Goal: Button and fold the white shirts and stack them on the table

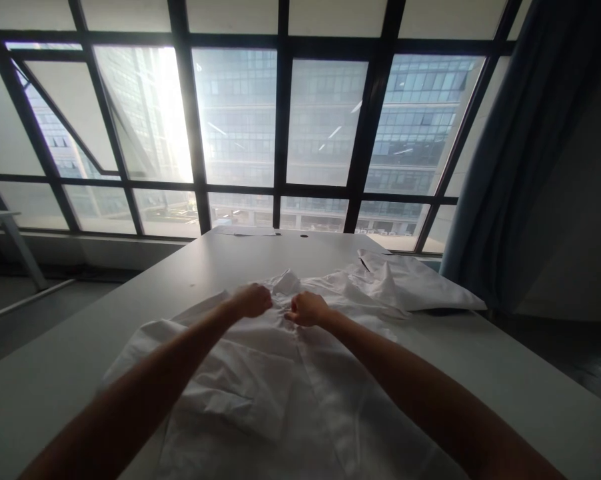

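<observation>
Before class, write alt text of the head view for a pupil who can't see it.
A person's left hand and right hand, close together, grasp a rumpled white cloth spread over a pale table. Behind stands a dark-framed window.

– What's behind the counter (240,255)?
– A broad bank of windows (235,120), divided by thick dark frames (282,120). One pane (73,110) at the left is tilted open.
– Where's the light coming from?
– Outside. A bright glare (173,100) burns through left of centre, while the room's edges are dim.
– And past the glass?
– A large building (420,87) with rows of glass panels, hazy and washed out.
– Anything on the sides?
– A long blue curtain (500,167) hangs at the right, beside a shadowed wall (575,233). At the left edge, part of a white table (23,257) stands on the grey floor (83,293).
– The counter itself?
– Pale, with two small dark spots (304,235) near its far edge.
</observation>
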`<move>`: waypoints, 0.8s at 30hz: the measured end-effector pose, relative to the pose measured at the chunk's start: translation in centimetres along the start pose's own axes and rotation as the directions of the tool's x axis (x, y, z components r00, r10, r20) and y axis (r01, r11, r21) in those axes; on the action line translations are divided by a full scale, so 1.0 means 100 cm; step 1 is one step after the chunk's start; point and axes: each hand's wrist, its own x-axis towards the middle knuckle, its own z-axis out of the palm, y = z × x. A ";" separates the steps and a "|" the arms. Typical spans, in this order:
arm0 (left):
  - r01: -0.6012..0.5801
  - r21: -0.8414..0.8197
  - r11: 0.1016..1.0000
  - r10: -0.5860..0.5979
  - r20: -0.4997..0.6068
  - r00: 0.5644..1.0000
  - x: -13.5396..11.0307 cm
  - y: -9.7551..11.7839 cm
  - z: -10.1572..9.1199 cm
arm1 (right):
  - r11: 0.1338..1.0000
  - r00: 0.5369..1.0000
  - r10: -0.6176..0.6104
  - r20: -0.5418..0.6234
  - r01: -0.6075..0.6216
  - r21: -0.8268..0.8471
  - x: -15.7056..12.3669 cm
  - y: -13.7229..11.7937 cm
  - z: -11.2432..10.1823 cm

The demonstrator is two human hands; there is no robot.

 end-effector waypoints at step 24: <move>0.077 -0.574 0.816 -0.135 -0.059 0.989 0.014 0.012 0.065 | 0.538 0.980 -0.002 -0.201 0.171 0.826 0.019 0.035 0.063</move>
